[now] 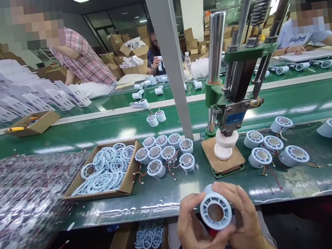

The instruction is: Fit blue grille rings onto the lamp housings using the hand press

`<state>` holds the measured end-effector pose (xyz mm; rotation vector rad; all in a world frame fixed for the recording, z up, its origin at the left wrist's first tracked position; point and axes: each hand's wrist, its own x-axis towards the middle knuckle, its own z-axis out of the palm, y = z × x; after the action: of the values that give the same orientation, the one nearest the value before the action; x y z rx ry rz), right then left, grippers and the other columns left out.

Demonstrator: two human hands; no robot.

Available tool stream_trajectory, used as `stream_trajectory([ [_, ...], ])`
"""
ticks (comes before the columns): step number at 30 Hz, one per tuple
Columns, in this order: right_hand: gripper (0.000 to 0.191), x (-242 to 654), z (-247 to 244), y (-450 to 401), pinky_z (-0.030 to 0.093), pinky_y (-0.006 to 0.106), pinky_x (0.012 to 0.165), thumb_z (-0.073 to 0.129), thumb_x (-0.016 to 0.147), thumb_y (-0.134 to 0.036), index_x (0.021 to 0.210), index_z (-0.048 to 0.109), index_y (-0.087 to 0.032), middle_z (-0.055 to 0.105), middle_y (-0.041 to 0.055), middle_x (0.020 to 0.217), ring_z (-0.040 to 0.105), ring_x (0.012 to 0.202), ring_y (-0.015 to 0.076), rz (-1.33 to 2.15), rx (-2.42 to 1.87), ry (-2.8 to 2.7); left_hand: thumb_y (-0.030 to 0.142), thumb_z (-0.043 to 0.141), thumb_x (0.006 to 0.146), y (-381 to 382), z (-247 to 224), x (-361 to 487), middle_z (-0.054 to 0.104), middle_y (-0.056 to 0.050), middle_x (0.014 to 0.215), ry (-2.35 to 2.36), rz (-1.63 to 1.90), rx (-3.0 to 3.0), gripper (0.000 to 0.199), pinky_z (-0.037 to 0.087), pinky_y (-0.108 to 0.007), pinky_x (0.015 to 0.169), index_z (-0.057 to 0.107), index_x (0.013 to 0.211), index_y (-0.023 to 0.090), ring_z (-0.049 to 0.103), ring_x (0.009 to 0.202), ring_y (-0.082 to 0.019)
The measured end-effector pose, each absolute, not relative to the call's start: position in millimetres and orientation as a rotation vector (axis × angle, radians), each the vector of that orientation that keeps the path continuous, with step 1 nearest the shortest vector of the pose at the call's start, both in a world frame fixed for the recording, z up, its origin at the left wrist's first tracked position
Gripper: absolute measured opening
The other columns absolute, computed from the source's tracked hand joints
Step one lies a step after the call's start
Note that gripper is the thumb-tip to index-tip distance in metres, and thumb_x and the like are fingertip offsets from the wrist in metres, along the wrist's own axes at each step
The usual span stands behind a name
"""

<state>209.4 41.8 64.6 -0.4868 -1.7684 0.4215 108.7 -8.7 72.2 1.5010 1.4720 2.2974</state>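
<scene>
Lower centre: left hand [191,231] and right hand [245,221] curl fingers round housing [216,211]; even side grip best steadies it

Pale blue cylindrical housing [205,216], ribbed ring end tilted upward, between both hands.

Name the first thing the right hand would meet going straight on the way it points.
The right hand points at the blue housing between its fingers and the left hand, so probably that first; depth beyond is unclear.
</scene>
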Motion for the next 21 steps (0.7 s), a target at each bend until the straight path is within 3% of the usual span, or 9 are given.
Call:
stream_trajectory([
  [5,0.07,211,72,41,0.062,0.044,0.089,0.063,0.097,-0.021,0.158,0.028,-0.02,0.077,0.0129,0.108,0.071,0.108,0.0245,0.357,-0.508,-1.786,0.037,0.09,0.075,-9,69,104,0.071,-0.005,0.107,1.398,2.329,1.512,0.077,0.058,-0.028,0.083,0.051,0.141,0.029,0.068,0.097,-0.02],
  [9,0.054,208,70,39,0.063,0.043,0.087,0.058,0.096,-0.015,0.147,0.042,-0.023,0.075,0.012,0.111,0.072,0.104,0.0248,0.325,-0.554,-1.822,0.036,0.087,0.077,-13,63,107,0.07,-0.007,0.108,1.45,2.302,1.492,0.062,0.058,-0.03,0.089,0.059,0.131,0.023,0.068,0.103,-0.023],
  [11,0.057,205,65,43,0.062,0.044,0.088,0.053,0.095,-0.012,0.149,0.04,-0.023,0.075,0.0121,0.112,0.073,0.104,0.0248,0.307,-0.571,-1.818,0.03,0.083,0.08,-10,60,109,0.068,-0.009,0.113,1.476,2.239,1.462,0.06,0.057,-0.034,0.093,0.056,0.133,0.023,0.068,0.11,-0.025],
  [14,0.07,211,73,60,0.062,0.047,0.087,0.049,0.092,-0.007,0.157,0.029,-0.022,0.073,0.0145,0.118,0.072,0.107,0.0271,0.283,-0.624,-1.937,0.015,0.079,0.078,9,60,107,0.067,-0.008,0.117,1.551,2.116,1.322,0.077,0.058,-0.035,0.091,0.042,0.145,0.027,0.071,0.107,-0.024],
  [18,0.07,241,156,100,0.055,0.059,0.102,0.056,0.092,-0.014,0.158,0.033,-0.02,0.059,0.0185,0.141,0.057,0.132,0.0357,0.062,-0.6,-2.202,0.019,0.082,0.071,57,74,99,0.066,-0.006,0.112,1.606,1.955,1.125,0.089,0.057,-0.038,0.092,0.037,0.147,0.025,0.071,0.102,-0.024],
  [21,0.063,259,261,137,0.044,0.051,0.116,0.059,0.094,-0.017,0.154,0.04,-0.015,0.052,0.0146,0.148,0.049,0.14,0.0321,-0.26,-0.602,-1.998,0.022,0.082,0.068,90,89,92,0.065,-0.006,0.109,1.561,1.876,1.138,0.094,0.056,-0.04,0.092,0.035,0.149,0.021,0.071,0.1,-0.026],
])
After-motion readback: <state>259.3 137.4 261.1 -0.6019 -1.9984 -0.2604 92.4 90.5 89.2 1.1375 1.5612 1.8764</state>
